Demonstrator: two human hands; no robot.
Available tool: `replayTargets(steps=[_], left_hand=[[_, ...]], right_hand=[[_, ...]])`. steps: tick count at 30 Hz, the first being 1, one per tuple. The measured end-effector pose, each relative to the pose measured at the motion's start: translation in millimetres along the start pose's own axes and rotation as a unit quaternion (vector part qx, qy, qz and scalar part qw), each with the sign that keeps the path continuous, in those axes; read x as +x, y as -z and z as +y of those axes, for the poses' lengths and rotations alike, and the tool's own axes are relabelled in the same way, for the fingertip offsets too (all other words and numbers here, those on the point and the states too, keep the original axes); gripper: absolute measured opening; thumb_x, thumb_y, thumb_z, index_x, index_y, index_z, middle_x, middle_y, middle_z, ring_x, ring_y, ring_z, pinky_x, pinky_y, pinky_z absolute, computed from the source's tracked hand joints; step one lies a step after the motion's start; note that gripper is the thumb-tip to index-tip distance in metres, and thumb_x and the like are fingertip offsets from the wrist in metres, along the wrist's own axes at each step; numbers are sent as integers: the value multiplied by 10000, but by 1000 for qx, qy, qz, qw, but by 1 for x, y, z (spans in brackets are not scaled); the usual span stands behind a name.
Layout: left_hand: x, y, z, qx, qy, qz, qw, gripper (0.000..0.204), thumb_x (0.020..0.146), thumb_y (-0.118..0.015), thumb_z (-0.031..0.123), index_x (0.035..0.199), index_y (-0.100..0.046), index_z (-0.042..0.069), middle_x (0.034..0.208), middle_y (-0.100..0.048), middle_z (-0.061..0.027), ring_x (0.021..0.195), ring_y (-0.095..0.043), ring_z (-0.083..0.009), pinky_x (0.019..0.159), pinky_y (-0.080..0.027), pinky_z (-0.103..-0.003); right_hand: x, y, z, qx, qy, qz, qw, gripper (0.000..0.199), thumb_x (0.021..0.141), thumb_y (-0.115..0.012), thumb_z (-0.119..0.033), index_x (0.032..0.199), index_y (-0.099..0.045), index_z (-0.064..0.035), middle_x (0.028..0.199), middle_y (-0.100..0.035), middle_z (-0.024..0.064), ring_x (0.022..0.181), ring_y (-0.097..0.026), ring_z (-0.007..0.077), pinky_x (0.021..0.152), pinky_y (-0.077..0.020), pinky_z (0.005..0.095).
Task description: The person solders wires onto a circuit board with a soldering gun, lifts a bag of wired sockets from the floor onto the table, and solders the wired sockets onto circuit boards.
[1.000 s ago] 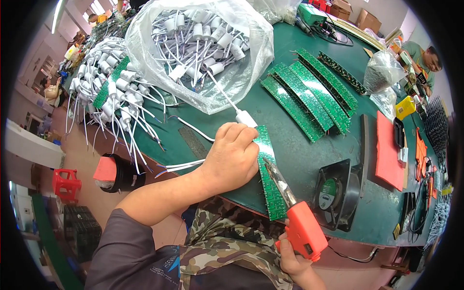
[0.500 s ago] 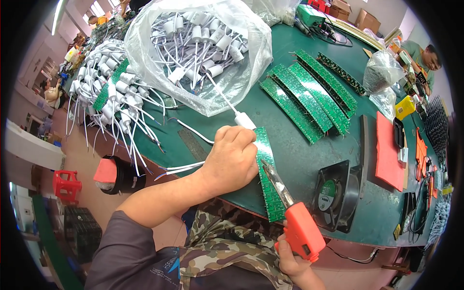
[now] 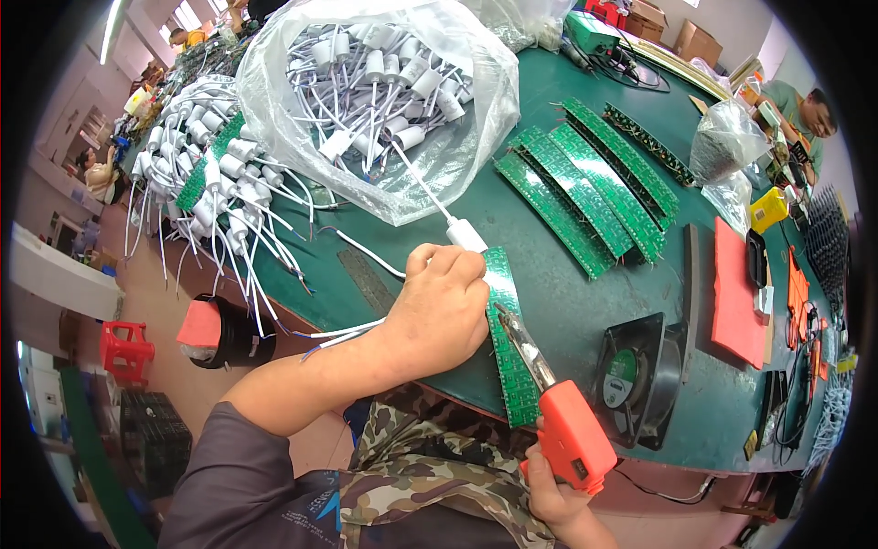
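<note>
My left hand is closed, its fingertips bent down over the left edge of a narrow green circuit board strip. What it pinches is hidden behind the fingers. White wires run out from under the wrist to the left. Just beyond the knuckles lies a white cylindrical part, its lead stretching up to the bag. My right hand is wrapped around the handle of a red soldering gun. The gun's metal tip points up-left onto the board, close to my left fingers.
A clear plastic bag full of white wired cylinders stands at the back, with a loose heap left of it. Several green boards lie to the right. A black fan and red foam sheet sit at right.
The table, bag and boards appear slightly lower in the view. Both hands keep almost the same pose, and the soldering gun's tip stays on the board.
</note>
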State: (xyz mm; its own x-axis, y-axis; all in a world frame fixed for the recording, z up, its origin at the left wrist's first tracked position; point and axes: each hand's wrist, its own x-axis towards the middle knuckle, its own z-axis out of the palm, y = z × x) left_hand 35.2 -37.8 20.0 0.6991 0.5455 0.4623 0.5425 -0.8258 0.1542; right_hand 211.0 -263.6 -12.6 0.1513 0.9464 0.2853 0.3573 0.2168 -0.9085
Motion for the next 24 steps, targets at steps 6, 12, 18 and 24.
replayTargets(steps=[6, 12, 18, 24], left_hand=[[1, 0, 0, -2, 22, -27, 999, 103, 730, -654, 63, 805, -585, 47, 997, -555, -85, 1002, -537, -286, 914, -359, -443], [4, 2, 0, -16, 38, -47, 998, 77, 755, -646, 66, 813, -607, 35, 985, -564, -91, 1004, -548, -295, 931, -362, -452], [5, 1, 0, -5, 50, -60, 997, 83, 756, -643, 73, 824, -621, 31, 976, -572, -96, 1005, -554, -295, 936, -363, -453], [7, 0, 2, 5, 56, -47, 997, 96, 741, -650, 77, 821, -625, 30, 960, -575, -95, 1010, -560, -295, 944, -364, -457]], right_hand=[[7, -2, -2, 33, -12, 8, 999, 404, 883, -584, 90, 1285, -542, 102, 803, -632, 70, 653, -584, 115, 651, -481, 266], [10, -2, -2, 26, -21, 4, 999, 383, 892, -586, 89, 1274, -555, 94, 805, -630, 56, 665, -584, 107, 685, -488, 262], [12, -4, -2, 48, -41, 18, 998, 319, 895, -611, 77, 1212, -585, 60, 830, -640, 48, 680, -594, 94, 683, -498, 247], [11, -5, 1, 65, -49, 29, 996, 297, 882, -630, 86, 1174, -594, 50, 856, -649, 49, 686, -604, 90, 680, -508, 249]])
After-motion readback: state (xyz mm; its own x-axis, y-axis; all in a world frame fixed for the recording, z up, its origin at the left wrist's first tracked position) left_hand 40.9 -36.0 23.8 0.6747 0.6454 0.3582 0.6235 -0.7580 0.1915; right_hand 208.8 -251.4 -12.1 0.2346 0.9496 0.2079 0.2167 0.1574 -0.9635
